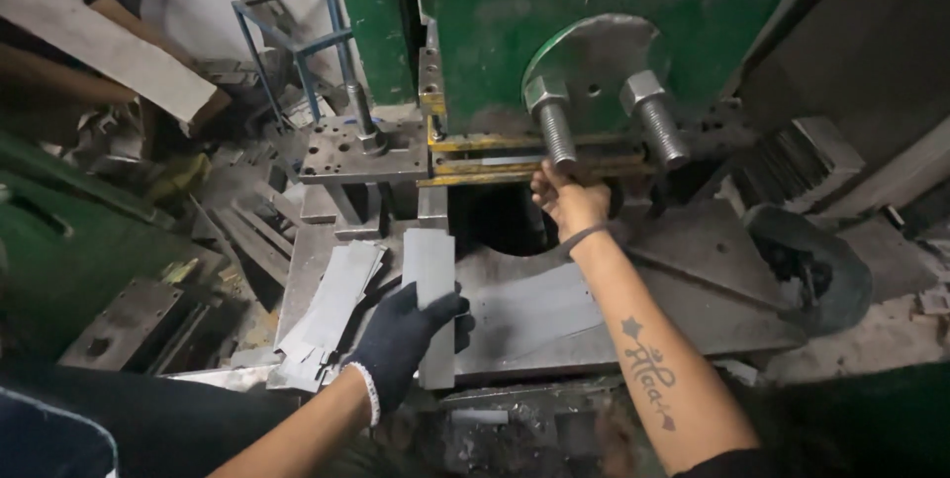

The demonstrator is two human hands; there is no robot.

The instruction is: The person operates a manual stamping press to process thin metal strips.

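Left hand: gloved, gripping metal strip at its lower edge.
Right hand: bare, fingers closed on something unclear at the press die edge.
Room: strip stack just beside.

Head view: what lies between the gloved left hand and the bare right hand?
In the head view, only bare grey press bed plate lies between the left hand, gripping a metal strip, and the right hand.

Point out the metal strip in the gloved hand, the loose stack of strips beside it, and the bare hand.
Metal strip (pixel 429 270), head view, upper flat face.
Stack of strips (pixel 332 310), head view, top sheet.
Right hand (pixel 569 203), head view, back of hand.
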